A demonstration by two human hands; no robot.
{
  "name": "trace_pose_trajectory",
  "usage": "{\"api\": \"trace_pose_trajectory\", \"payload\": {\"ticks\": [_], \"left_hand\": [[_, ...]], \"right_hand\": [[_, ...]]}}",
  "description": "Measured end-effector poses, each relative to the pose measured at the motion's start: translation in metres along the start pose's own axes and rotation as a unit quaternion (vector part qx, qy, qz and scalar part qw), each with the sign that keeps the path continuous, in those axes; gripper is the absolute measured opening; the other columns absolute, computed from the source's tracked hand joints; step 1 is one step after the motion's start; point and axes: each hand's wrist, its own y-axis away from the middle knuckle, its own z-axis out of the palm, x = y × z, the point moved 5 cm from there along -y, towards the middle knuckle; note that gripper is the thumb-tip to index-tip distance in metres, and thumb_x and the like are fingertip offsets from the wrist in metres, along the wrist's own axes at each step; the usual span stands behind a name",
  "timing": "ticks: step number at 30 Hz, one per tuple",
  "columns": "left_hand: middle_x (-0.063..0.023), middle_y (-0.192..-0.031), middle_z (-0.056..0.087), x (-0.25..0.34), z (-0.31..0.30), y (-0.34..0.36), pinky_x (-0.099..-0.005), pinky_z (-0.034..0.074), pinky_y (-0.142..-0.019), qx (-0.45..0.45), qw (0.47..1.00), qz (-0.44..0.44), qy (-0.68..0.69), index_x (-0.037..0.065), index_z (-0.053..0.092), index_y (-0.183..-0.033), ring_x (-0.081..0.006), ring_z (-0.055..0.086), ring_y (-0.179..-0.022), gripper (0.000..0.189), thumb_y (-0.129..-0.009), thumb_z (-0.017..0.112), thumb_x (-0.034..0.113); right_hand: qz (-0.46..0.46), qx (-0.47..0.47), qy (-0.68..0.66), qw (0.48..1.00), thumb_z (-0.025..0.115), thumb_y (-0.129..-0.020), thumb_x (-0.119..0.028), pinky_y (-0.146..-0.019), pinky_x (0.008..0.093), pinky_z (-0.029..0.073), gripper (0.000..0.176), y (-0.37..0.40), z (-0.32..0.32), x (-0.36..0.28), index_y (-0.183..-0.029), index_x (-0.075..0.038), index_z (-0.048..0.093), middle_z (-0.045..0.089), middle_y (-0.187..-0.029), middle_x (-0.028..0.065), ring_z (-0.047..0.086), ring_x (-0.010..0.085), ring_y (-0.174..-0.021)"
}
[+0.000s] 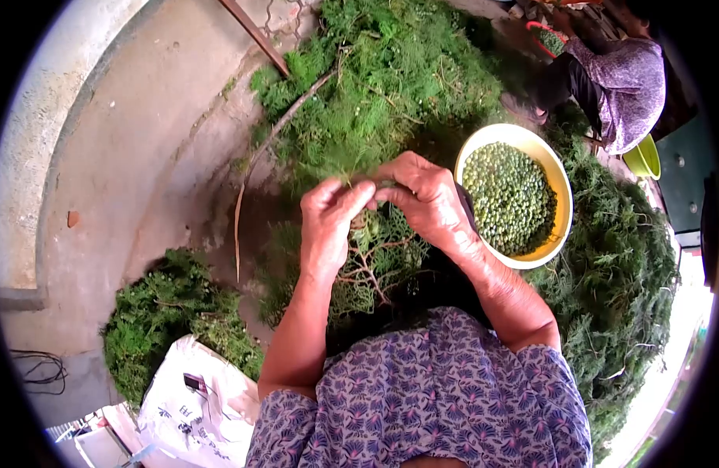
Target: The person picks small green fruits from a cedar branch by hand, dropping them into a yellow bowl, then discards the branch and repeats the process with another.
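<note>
feathery forked sprig (365,267) beside left grip (328,222)

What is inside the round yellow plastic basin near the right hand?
Many small, round green berries lie in the basin. They hide its bottom, so what is beneath them cannot be seen.

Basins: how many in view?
3: yellow basin by the right hand, red-rimmed one at top right, lime one behind the co-worker. Others may be hidden.
</note>
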Motion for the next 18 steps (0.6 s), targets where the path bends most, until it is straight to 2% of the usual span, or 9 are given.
{"api": "trace_pose_trajectory", "payload": {"ticks": [4, 5, 6, 7, 8, 10, 14, 15, 18], "left_hand": [[-0.0024, -0.066, 0.058, 0.0, -0.003, 0.003, -0.0167, 0.032, -0.044, 0.003, 0.999, -0.049, -0.003, 0.003, 0.061, -0.079, -0.0032, 0.046, -0.053, 0.009, -0.083, 0.062, 0.011], [-0.0017, -0.065, 0.058, 0.003, -0.002, 0.003, -0.0166, 0.031, -0.044, 0.009, 0.998, -0.069, 0.009, 0.004, 0.06, -0.078, -0.0029, 0.045, -0.052, 0.011, -0.082, 0.062, 0.013], [-0.0009, -0.064, 0.057, 0.003, -0.003, 0.003, -0.0165, 0.03, -0.044, 0.016, 0.996, -0.091, 0.021, 0.005, 0.06, -0.077, -0.0027, 0.044, -0.052, 0.012, -0.082, 0.062, 0.015], [0.0001, -0.063, 0.057, -0.005, -0.005, -0.001, -0.0163, 0.029, -0.044, 0.014, 0.997, -0.064, 0.036, 0.005, 0.061, -0.079, -0.0024, 0.044, -0.051, 0.014, -0.082, 0.063, 0.018], [0.0003, -0.065, 0.057, -0.01, -0.008, 0.0, -0.0178, 0.031, -0.047, 0.043, 0.993, -0.092, 0.055, 0.005, 0.061, -0.081, -0.004, 0.047, -0.054, 0.013, -0.081, 0.064, 0.017], [0.0005, -0.067, 0.058, -0.011, -0.012, -0.001, -0.0199, 0.034, -0.052, 0.057, 0.988, -0.067, 0.125, 0.006, 0.062, -0.082, -0.0064, 0.05, -0.059, 0.013, -0.08, 0.066, 0.018], [-0.0005, -0.07, 0.06, -0.018, -0.023, 0.0, -0.0224, 0.037, -0.058, 0.103, 0.981, -0.081, 0.144, 0.006, 0.062, -0.083, -0.0085, 0.053, -0.063, 0.012, -0.079, 0.067, 0.016], [-0.0013, -0.071, 0.061, -0.019, -0.026, 0.001, -0.0229, 0.038, -0.059, 0.133, 0.977, -0.104, 0.129, 0.006, 0.062, -0.084, -0.0088, 0.054, -0.064, 0.011, -0.079, 0.067, 0.015], [-0.0024, -0.072, 0.061, -0.021, -0.025, 0.003, -0.0239, 0.04, -0.059, 0.164, 0.97, -0.124, 0.13, 0.005, 0.061, -0.085, -0.0096, 0.057, -0.067, 0.01, -0.079, 0.067, 0.013]], "right_hand": [[-0.024, -0.008, -0.002, 1.0, 0.064, -0.075, -0.003, -0.059, 0.0289, 0.047, 0.013, -0.002, 0.005, 0.002, -0.088, 0.0, 0.061, 0.06, -0.07, 0.0086, 0.057, 0.0206, -0.065], [0.144, -0.008, -0.213, 0.966, 0.062, -0.079, -0.005, -0.057, 0.0267, 0.046, 0.011, 0.0, 0.011, 0.017, -0.088, 0.0, 0.062, 0.061, -0.07, 0.0069, 0.056, 0.0178, -0.062], [0.303, -0.008, -0.409, 0.861, 0.06, -0.082, -0.006, -0.055, 0.0245, 0.045, 0.009, 0.008, 0.023, 0.028, -0.089, 0.0, 0.062, 0.061, -0.07, 0.0052, 0.055, 0.015, -0.06], [0.315, 0.014, -0.479, 0.819, 0.057, -0.086, -0.01, -0.053, 0.0211, 0.044, 0.011, 0.011, 0.027, 0.03, -0.088, 0.0, 0.062, 0.06, -0.069, 0.0023, 0.053, 0.0111, -0.057], [0.346, 0.045, -0.544, 0.763, 0.057, -0.086, -0.01, -0.054, 0.0228, 0.046, 0.01, 0.014, 0.026, 0.036, -0.087, -0.001, 0.061, 0.059, -0.07, 0.002, 0.054, 0.0115, -0.059], [0.313, 0.107, -0.589, 0.737, 0.055, -0.086, -0.01, -0.058, 0.0258, 0.047, 0.012, 0.011, 0.014, 0.055, -0.094, -0.001, 0.058, 0.058, -0.077, 0.0058, 0.055, 0.0145, -0.065], [0.295, 0.047, -0.541, 0.787, 0.059, -0.082, -0.003, -0.056, 0.022, 0.042, 0.016, 0.021, 0.004, 0.035, -0.097, -0.004, 0.054, 0.057, -0.084, 0.0057, 0.054, 0.0139, -0.069], [0.278, -0.005, -0.509, 0.815, 0.06, -0.082, -0.001, -0.061, 0.0212, 0.046, 0.017, 0.027, 0.007, 0.031, -0.098, -0.006, 0.056, 0.057, -0.085, 0.0039, 0.056, 0.0107, -0.07], [0.163, -0.044, -0.309, 0.936, 0.071, -0.068, 0.003, -0.06, 0.0216, 0.043, 0.032, 0.032, 0.017, 0.009, -0.095, -0.009, 0.06, 0.05, -0.08, -0.0012, 0.049, 0.0085, -0.068]]}}
